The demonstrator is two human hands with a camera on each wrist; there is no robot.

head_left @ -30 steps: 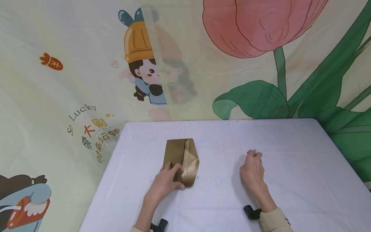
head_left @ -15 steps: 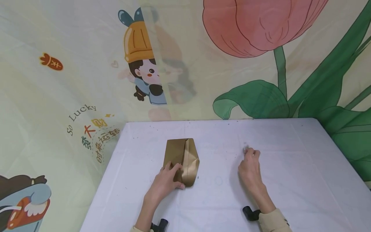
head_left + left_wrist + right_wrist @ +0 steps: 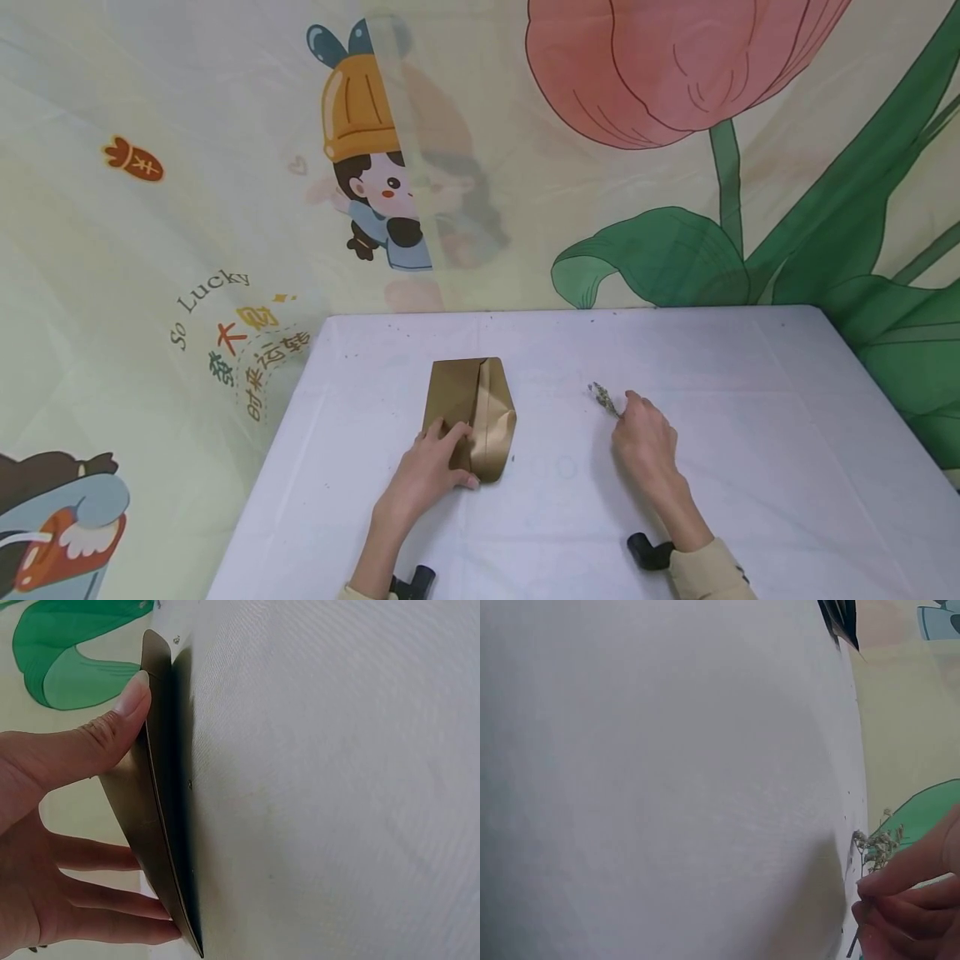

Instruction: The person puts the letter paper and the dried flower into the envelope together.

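In the head view, a gold envelope [image 3: 459, 393] sits at six o'clock on the white-covered bench [image 3: 757, 467], a paler, creased flap along its three o'clock side. The person's left hand [image 3: 427, 467] comes in from seven o'clock, thumb and fingers clamped on the envelope and covering its lower corner. At three o'clock from the envelope, well apart, the right hand [image 3: 648, 437] pinches a dried flower sprig [image 3: 603, 398], its head toward ten o'clock; the fingers hide the stem. Whether the envelope holds anything, I can't see.

From the left wrist, the envelope is nearly edge-on and tilted, the thumb at eleven o'clock on its edge, fingers against its back toward seven; its inside is out of sight.

From the right wrist, the sprig shows near four o'clock, thumb and fingertips together on its thin stem; that grip is cut off by the frame. At one o'clock a dark pointed shape [image 3: 843, 621] is cropped and hard to identify.
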